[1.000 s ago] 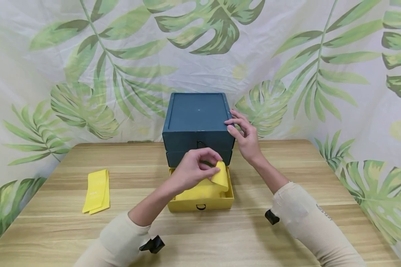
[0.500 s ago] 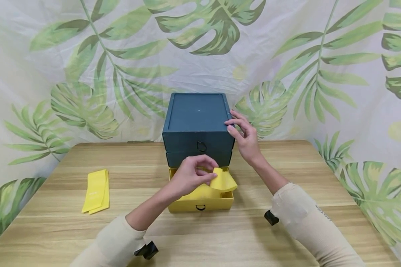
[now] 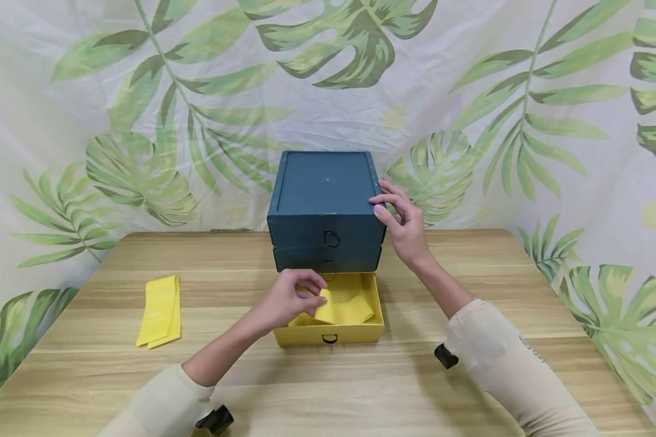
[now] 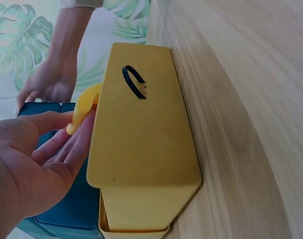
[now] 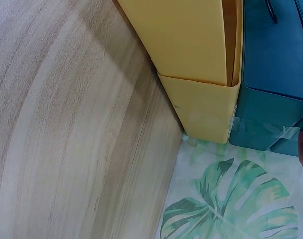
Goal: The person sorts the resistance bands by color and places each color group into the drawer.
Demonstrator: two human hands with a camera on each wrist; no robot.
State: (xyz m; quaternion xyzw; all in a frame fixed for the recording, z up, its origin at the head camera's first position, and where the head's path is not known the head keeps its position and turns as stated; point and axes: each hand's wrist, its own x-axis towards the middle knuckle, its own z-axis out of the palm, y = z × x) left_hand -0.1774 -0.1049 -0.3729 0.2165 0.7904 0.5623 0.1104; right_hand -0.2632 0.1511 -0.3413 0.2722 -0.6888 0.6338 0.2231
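Note:
A yellow drawer [image 3: 332,334] with a small black loop pull stands pulled out at the bottom of a stack of drawer boxes. My left hand [image 3: 291,297] is over its left part, pinching a flat, soft yellow band [image 3: 325,308] between thumb and fingers. More yellow band material [image 3: 358,311] lies in the drawer; whether it is the same piece, I cannot tell. In the left wrist view the pinched band [image 4: 84,107] bends over the drawer's edge. My right hand [image 3: 406,230] rests its fingertips on the right front edge of the top dark blue drawer box [image 3: 328,182].
A folded yellow band [image 3: 160,311] with small white print lies on the wooden table [image 3: 459,376], left of the boxes. Behind the table hangs a leaf-patterned cloth [image 3: 224,91]. A second dark blue drawer box [image 3: 300,260] sits between the top one and the yellow drawer.
My left hand has moved left and down with the band, from the drawer's right side to its left part. My right hand stays on the top box.

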